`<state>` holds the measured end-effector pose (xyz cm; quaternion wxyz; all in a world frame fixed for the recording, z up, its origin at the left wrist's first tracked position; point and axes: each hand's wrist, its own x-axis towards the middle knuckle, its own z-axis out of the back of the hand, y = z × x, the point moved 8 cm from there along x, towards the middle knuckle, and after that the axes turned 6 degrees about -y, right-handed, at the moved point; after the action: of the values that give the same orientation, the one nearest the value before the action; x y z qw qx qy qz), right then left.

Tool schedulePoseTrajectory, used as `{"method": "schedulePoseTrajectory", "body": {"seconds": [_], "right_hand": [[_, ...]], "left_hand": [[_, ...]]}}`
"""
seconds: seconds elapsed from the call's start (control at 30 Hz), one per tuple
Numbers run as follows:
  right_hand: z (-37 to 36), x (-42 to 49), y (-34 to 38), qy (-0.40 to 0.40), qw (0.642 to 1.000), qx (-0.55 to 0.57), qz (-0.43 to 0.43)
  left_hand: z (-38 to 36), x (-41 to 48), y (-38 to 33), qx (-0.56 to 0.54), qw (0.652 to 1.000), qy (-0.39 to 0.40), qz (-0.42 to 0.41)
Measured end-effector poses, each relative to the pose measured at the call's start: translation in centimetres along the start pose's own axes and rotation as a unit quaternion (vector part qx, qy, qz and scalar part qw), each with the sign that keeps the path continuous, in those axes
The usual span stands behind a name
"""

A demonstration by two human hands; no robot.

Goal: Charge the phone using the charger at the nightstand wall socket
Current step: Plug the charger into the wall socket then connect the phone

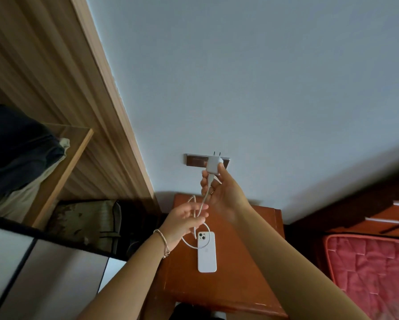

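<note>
A white phone [207, 252] lies face down on the brown nightstand [231, 287]. My right hand [219, 192] is shut on the white charger plug [213, 165], held up in front of the brown wall socket plate [195, 160], its two prongs pointing up and not in the socket. A white cable [204, 199] hangs from the plug, passes through the fingers of my left hand [184, 222] and loops down beside the phone. I cannot tell whether its end is in the phone.
A wooden wardrobe [62, 93] with folded clothes [16, 153] and a bag [90, 220] stands to the left. A bed with a red mattress [369, 269] is at the right. The pale wall [251, 77] rises behind the nightstand.
</note>
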<state>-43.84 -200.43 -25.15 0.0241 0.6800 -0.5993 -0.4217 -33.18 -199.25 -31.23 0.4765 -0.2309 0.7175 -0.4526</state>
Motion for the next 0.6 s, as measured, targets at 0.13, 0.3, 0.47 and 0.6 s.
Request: {"method": "schedulePoseTrajectory", "body": {"seconds": [0.13,0.3,0.47,0.6], "right_hand": [[1.9,2.0,0.6,-0.086,0.991,-0.098,0.04],[4.8,4.6,0.5,-0.166,0.968,-0.187,0.019],[8.9,8.2,0.5,-0.241,0.923,-0.299,0.016],[11.4,11.3,1.0,-0.275,0.907,-0.317,0.025]], "left_hand": [[2.1,0.8,2.3,0.018,0.999,-0.033,0.008],[4.8,1.1,6.2,0.05,0.995,-0.068,0.051],[6.9,2.0,8.5,0.073,0.989,-0.105,0.078],[7.6,3.0,9.4,0.077,0.985,-0.128,0.086]]}}
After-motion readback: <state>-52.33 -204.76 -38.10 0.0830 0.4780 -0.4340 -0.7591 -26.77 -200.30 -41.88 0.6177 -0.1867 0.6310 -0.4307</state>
